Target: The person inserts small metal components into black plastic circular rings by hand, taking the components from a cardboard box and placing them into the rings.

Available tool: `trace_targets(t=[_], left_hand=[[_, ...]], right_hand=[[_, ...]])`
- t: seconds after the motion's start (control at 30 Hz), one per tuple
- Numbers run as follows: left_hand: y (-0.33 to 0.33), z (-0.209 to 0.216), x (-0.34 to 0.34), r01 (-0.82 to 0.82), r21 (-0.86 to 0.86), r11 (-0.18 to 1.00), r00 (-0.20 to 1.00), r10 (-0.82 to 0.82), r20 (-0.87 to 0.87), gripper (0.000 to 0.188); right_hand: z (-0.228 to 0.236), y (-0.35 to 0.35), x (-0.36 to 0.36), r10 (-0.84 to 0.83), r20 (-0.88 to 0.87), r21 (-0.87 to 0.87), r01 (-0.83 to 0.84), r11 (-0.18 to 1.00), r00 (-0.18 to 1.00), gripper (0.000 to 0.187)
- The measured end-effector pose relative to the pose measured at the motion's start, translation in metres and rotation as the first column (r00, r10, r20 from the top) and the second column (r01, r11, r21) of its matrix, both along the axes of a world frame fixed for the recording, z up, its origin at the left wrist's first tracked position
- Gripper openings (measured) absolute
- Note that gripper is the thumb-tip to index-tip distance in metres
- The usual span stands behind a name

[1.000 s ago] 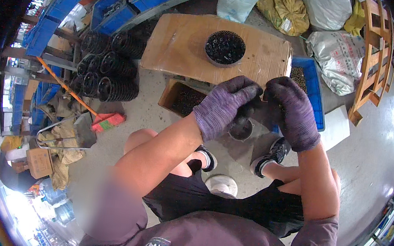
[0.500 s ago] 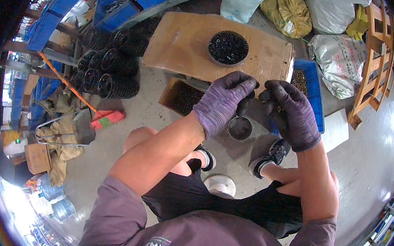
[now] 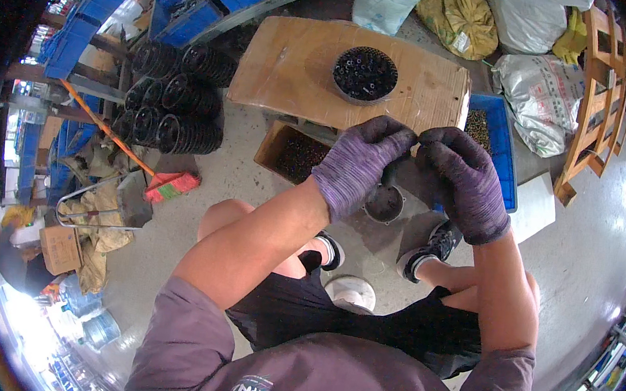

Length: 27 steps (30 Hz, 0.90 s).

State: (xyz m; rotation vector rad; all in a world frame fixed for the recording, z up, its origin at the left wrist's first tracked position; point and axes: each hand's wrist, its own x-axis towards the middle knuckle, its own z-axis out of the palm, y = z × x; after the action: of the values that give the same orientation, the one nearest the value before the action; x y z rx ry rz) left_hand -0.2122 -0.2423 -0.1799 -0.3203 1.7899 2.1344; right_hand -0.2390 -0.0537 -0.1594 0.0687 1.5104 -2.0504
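Note:
My left hand (image 3: 364, 166) and my right hand (image 3: 465, 180), both in purple knit gloves with darkened fingers, meet over the near edge of a cardboard-covered table (image 3: 287, 67). Their fingertips are pinched together and nearly touch. A tiny pale, yellowish piece (image 3: 414, 151) shows between them, too small to name. Beyond the hands, a round dark tray (image 3: 361, 101) full of small black ring-like parts (image 3: 365, 72) sits on the cardboard. Below and between the hands is a small round cup (image 3: 384, 204), partly covered by the left glove.
A brown box (image 3: 267, 149) of small dark parts stands left of my hands, a blue crate (image 3: 508, 189) of brass-coloured parts to the right. Stacked black baskets (image 3: 182, 113) and an orange-handled broom (image 3: 172, 185) are at left. Sacks (image 3: 537, 96) and a wooden pallet (image 3: 592, 116) stand far right.
My hands have come closer together, so the fingertips now almost meet. The left hand has moved slightly right. At the far left, another person has shifted a little.

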Motion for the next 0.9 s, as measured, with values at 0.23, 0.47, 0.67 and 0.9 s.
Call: trace_targets(t=[0.23,0.47,0.67,0.9], left_hand=[[0.002,0.001,0.001,0.001,-0.098,0.995,0.998,-0.007,-0.060,0.020],[0.003,0.005,0.004,-0.020,-0.175,0.984,0.999,0.012,-0.043,0.018],[0.003,0.005,0.004,-0.029,-0.265,0.964,0.980,-0.025,-0.198,0.018],[0.018,-0.001,0.010,-0.296,-0.481,0.826,0.813,-0.047,-0.580,0.015]], right_hand=[[-0.001,0.000,0.000,0.113,-0.197,0.238,-0.065,0.969,0.974,0.019],[-0.002,-0.001,0.001,0.081,-0.178,0.238,-0.037,0.971,0.981,0.020],[-0.005,0.000,-0.001,0.110,-0.288,0.313,-0.015,0.950,0.951,0.019],[-0.009,-0.008,0.004,0.035,-0.442,0.293,0.108,0.950,0.896,0.020]])
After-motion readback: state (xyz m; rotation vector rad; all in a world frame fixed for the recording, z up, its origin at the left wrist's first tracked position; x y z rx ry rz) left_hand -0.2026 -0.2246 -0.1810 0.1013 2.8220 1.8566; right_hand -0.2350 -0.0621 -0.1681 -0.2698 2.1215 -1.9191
